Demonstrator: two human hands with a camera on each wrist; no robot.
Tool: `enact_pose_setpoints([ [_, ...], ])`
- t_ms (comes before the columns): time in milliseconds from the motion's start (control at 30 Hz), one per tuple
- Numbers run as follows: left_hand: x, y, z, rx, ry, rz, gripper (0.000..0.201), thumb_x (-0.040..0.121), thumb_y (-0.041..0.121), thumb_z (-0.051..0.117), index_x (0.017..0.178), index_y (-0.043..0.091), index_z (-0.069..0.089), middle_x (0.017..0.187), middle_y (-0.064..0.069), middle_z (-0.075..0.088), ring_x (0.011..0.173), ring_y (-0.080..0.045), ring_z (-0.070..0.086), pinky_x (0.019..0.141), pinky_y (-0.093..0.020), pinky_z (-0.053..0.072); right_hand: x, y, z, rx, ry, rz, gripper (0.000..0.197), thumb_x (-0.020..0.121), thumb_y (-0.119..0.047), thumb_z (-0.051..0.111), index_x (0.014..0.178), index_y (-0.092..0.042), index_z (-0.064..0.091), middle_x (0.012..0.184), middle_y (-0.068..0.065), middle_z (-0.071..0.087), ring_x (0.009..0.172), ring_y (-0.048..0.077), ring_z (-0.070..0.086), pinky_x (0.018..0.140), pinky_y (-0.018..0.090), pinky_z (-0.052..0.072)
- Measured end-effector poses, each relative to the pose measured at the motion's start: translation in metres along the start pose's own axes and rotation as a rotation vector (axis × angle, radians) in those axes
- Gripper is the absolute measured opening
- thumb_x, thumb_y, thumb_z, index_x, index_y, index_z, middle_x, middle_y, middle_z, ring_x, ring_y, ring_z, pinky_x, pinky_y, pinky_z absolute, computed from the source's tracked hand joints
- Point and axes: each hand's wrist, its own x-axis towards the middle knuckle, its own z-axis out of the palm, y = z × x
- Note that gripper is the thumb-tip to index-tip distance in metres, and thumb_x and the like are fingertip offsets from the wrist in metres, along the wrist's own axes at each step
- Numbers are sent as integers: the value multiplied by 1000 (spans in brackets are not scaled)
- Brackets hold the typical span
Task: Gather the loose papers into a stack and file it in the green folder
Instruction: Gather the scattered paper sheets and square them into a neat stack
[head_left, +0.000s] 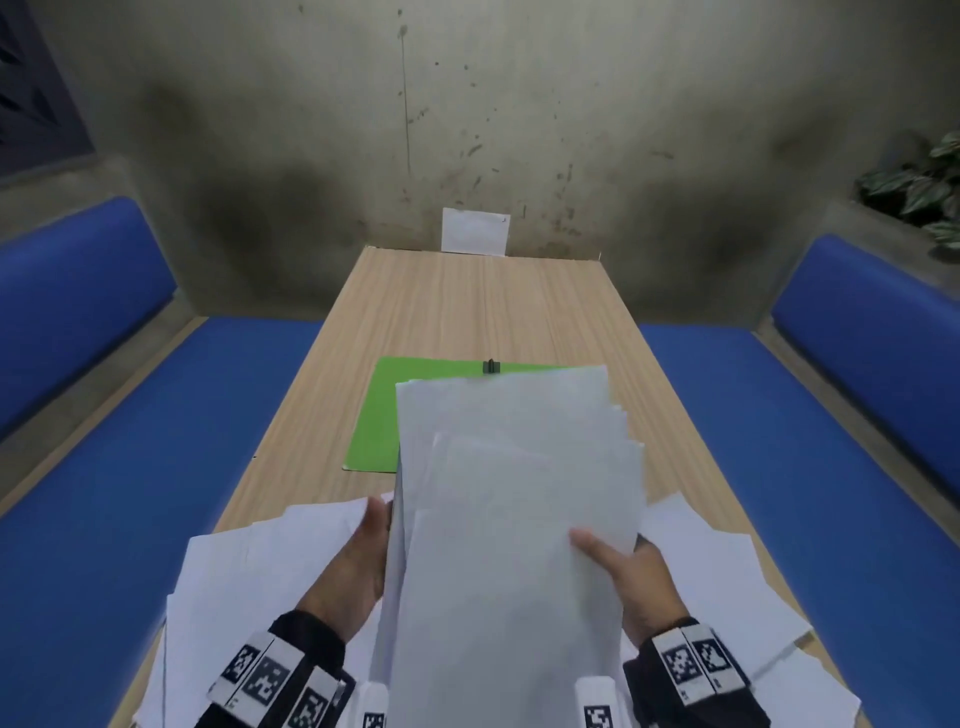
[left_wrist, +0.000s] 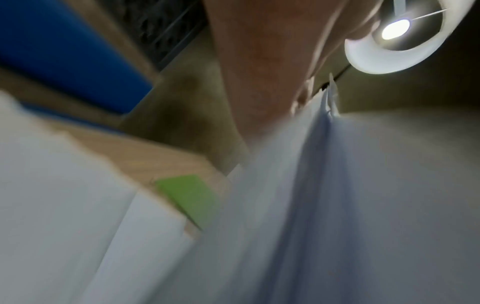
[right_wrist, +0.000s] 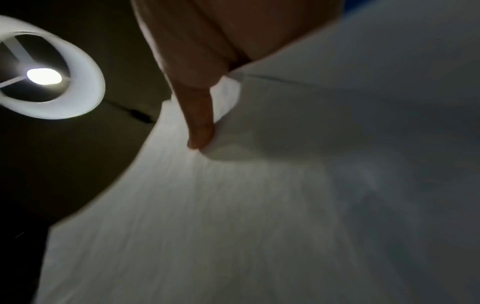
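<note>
Papers (head_left: 514, 509) held up over the table (head_left: 467, 306).
Both hands grip the stack by its sides: left hand (head_left: 358, 561) on the left edge, right hand (head_left: 631, 582) on the right with its thumb on top. More sheets (head_left: 260, 566) lie under them. Green folder (head_left: 376, 415) lies flat just behind.

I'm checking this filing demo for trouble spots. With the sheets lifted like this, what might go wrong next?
The stack of papers is uneven, its right edges fanned out in steps, so sheets could slip from the grip of the left hand and right hand. More loose papers lie on the table and could be left out. The green folder lies shut beneath the raised stack; both hands are busy.
</note>
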Motion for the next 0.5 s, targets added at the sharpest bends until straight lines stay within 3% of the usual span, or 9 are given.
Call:
enact_pose_setpoints([
  [67,-2,4,3,131,-2,146,65,64,62,68,117,26,59,111,5,72,108,-18,65,77,-22,55,-8,-19,7,34,-12,-117,43,61,-18,84,97,0,68,73,3,77,64,15,73,54,23,57],
  [133,-4,8,9,211,87,254,61,47,51,79,103,32,63,102,11,74,95,-11,69,75,-23,56,-14,-31,10,15,-50,-177,15,74,-7,72,89,-6,68,70,0,77,63,12,72,53,20,56],
  [267,-6,5,11,163,216,338,48,49,40,76,95,30,66,97,6,75,88,-11,71,77,-30,56,-21,-36,11,-89,-111,-256,21,75,4,69,93,-6,67,72,-4,77,67,9,72,56,16,54],
  [333,-6,1,8,112,207,353,52,49,36,78,98,22,69,97,1,76,91,-15,71,75,-25,57,-23,-37,12,-74,-123,-289,25,74,2,71,97,-5,65,72,-6,77,67,4,71,58,16,54],
  [400,-6,3,8,134,194,386,55,50,37,78,100,17,69,97,1,76,92,-14,70,73,-18,55,-21,-37,11,-33,-99,-342,42,64,-30,82,95,-8,65,75,-4,76,69,4,70,64,22,54],
  [467,-6,7,10,135,213,428,50,48,40,76,94,20,71,91,9,75,84,-5,69,69,-13,53,-19,-41,13,-28,-57,-378,82,43,-70,75,95,-7,65,81,1,73,73,10,67,67,26,53],
  [500,-6,9,12,120,232,441,47,48,42,75,89,21,71,86,12,75,79,-1,67,67,-11,52,-18,-44,16,-23,-44,-393,89,38,-79,69,92,-8,66,80,0,70,71,11,64,65,25,51],
])
